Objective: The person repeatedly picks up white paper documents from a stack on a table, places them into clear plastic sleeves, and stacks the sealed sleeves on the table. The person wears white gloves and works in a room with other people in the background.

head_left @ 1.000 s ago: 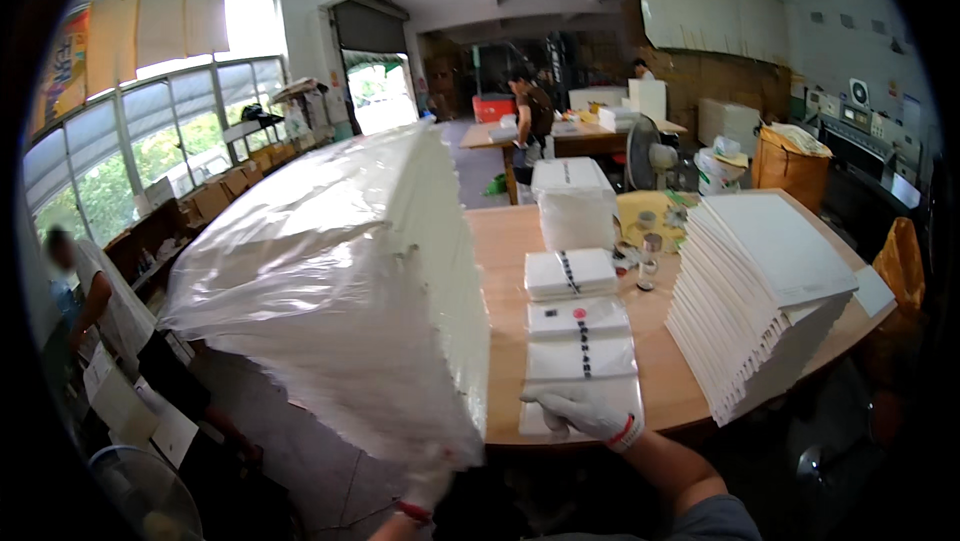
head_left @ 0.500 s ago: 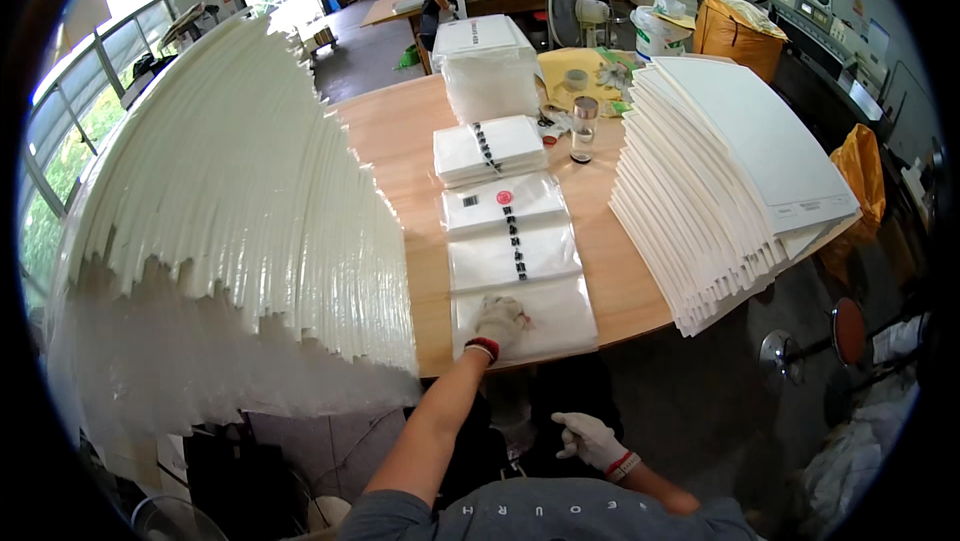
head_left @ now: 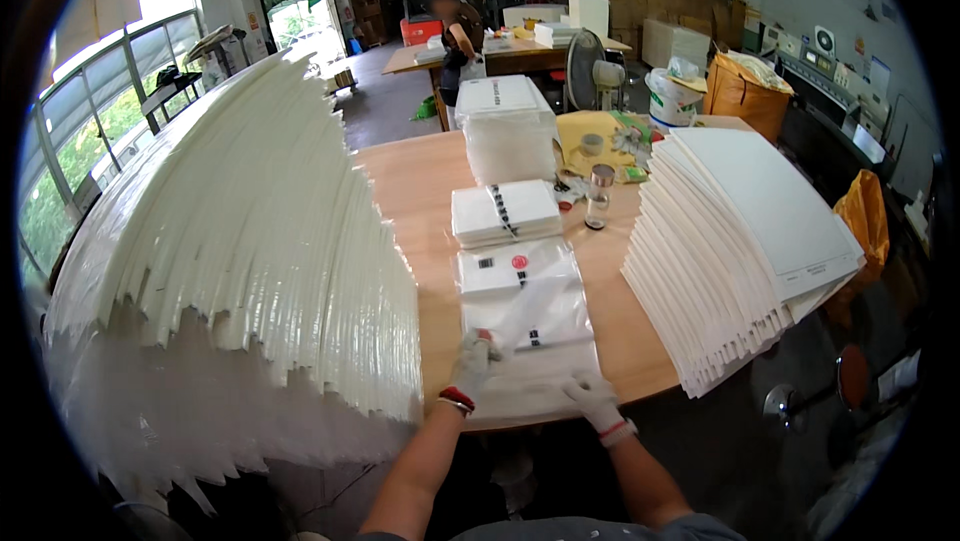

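Observation:
Flat on the table before me lies a clear plastic bag (head_left: 545, 366), with white sheets marked by dark lettering and a red round print inside. A pale streak of film slants across its middle and hides part of the lettering. My left hand (head_left: 474, 363), in a white glove with a red cuff, is at the bag's left side, fingers curled and seemingly closed on the film. At its near right corner rests my right hand (head_left: 595, 401), gloved too, fingers stretched inward and a little blurred. Just beyond lies a short stack of similar bagged packs (head_left: 505, 215).
A tall stack of film-wrapped white sheets (head_left: 240, 241) stands close on the left. White boards (head_left: 750, 211) are piled at the right. Farther back are a taller bagged stack (head_left: 508, 131), a glass bottle (head_left: 598, 197), a fan (head_left: 584, 71) and a person (head_left: 459, 41).
My right hand has risen from my lap to the bag's near right corner. My left hand has shifted toward the bag's left edge, and film now crosses the print. The view has tilted up.

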### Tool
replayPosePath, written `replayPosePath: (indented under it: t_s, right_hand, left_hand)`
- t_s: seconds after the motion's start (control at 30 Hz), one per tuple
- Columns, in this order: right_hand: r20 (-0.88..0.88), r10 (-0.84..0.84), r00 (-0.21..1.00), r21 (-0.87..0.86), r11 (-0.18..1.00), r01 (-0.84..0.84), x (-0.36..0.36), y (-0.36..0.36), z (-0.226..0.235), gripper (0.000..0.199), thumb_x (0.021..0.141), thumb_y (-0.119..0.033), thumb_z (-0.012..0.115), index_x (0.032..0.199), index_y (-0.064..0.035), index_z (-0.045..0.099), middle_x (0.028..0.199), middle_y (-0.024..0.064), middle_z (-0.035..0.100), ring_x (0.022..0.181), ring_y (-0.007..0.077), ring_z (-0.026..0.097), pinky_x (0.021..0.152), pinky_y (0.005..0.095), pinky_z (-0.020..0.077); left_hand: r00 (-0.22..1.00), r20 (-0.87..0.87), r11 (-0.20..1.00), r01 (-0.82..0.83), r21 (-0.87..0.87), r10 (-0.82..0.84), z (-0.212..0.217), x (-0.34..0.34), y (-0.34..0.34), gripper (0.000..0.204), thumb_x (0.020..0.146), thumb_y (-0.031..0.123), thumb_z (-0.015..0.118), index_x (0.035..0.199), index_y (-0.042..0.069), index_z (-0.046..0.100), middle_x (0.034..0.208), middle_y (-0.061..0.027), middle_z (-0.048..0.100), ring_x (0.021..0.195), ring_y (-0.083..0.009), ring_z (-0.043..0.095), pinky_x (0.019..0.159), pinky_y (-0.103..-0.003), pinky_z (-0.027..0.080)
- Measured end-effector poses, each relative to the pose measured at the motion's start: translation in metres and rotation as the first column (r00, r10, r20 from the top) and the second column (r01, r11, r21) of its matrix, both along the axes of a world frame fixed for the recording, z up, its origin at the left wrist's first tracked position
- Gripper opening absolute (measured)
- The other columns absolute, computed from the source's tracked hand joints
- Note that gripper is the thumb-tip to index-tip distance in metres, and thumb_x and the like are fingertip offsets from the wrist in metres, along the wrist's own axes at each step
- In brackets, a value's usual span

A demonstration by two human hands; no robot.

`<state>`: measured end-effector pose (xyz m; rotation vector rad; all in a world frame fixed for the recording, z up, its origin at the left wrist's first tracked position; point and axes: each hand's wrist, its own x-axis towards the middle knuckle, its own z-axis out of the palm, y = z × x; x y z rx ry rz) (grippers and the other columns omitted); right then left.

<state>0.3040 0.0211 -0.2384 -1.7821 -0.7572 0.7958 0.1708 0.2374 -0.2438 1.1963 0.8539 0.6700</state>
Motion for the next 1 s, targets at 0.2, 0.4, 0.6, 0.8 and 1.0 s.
replayPosePath:
  t_s: [0.2, 0.4, 0.6, 0.8, 1.0]
  right_hand:
    - [-0.101, -0.128, 0.987, 0.191, 0.971, 0.145, -0.014, -0.003, -0.027, 0.042, 0.078, -0.025, 0.068, 0.106, 0.0032, 0.056, 0.098, 0.0098, 0.059, 0.086, 0.0172, 0.059, 0.074, 0.0297, 0.0483]
    - [0.149, -0.033, 0.988, -0.112, 0.992, 0.050, -0.015, -0.003, 0.024, 0.048, 0.071, -0.025, 0.074, 0.107, 0.0002, 0.055, 0.101, 0.0158, 0.058, 0.089, 0.0265, 0.059, 0.080, 0.0351, 0.0469]
    - [0.642, -0.470, 0.606, 0.599, 0.800, -0.013, -0.039, -0.018, 0.030, 0.030, 0.068, -0.009, 0.072, 0.092, -0.0048, 0.054, 0.097, 0.0149, 0.056, 0.092, 0.0304, 0.056, 0.081, 0.0391, 0.0450]
    - [0.637, 0.055, 0.769, -0.006, 0.998, -0.066, -0.036, 0.073, -0.006, 0.018, 0.081, -0.012, 0.054, 0.097, -0.0029, 0.059, 0.095, 0.0167, 0.059, 0.084, 0.0280, 0.058, 0.075, 0.0336, 0.0464]
    - [0.465, 0.417, 0.781, 0.025, 0.876, -0.482, -0.031, -0.013, 0.068, 0.032, 0.088, -0.025, 0.055, 0.110, -0.0012, 0.058, 0.099, 0.0150, 0.062, 0.091, 0.0246, 0.060, 0.076, 0.0299, 0.0479]
  left_hand:
    - [0.946, -0.169, 0.743, 0.322, 0.587, -0.276, -0.001, 0.018, -0.055, 0.010, 0.088, 0.013, 0.046, 0.084, 0.006, 0.052, 0.072, -0.0036, 0.054, 0.065, -0.0129, 0.053, 0.060, -0.029, 0.046]
    - [0.938, 0.295, 0.972, 0.127, 0.198, -0.183, 0.002, -0.016, -0.040, 0.021, 0.091, 0.020, 0.043, 0.077, 0.008, 0.053, 0.073, -0.0043, 0.057, 0.061, -0.0112, 0.049, 0.059, -0.027, 0.043]
    - [0.963, 0.067, 0.963, 0.254, 0.093, -0.260, 0.025, 0.001, -0.042, 0.014, 0.089, 0.010, 0.044, 0.098, 0.001, 0.051, 0.080, -0.0053, 0.059, 0.063, -0.0087, 0.049, 0.058, -0.024, 0.044]
    - [0.956, -0.146, 0.815, 0.293, 0.500, -0.254, 0.095, 0.013, -0.069, 0.025, 0.086, 0.010, 0.054, 0.108, -0.001, 0.049, 0.083, -0.0076, 0.063, 0.068, -0.0120, 0.057, 0.060, -0.027, 0.046]
    - [0.903, -0.416, 0.582, 0.394, 0.711, -0.103, 0.111, -0.015, -0.087, 0.047, 0.076, 0.018, 0.067, 0.114, -0.001, 0.047, 0.085, -0.0118, 0.061, 0.072, -0.0257, 0.059, 0.068, -0.036, 0.048]
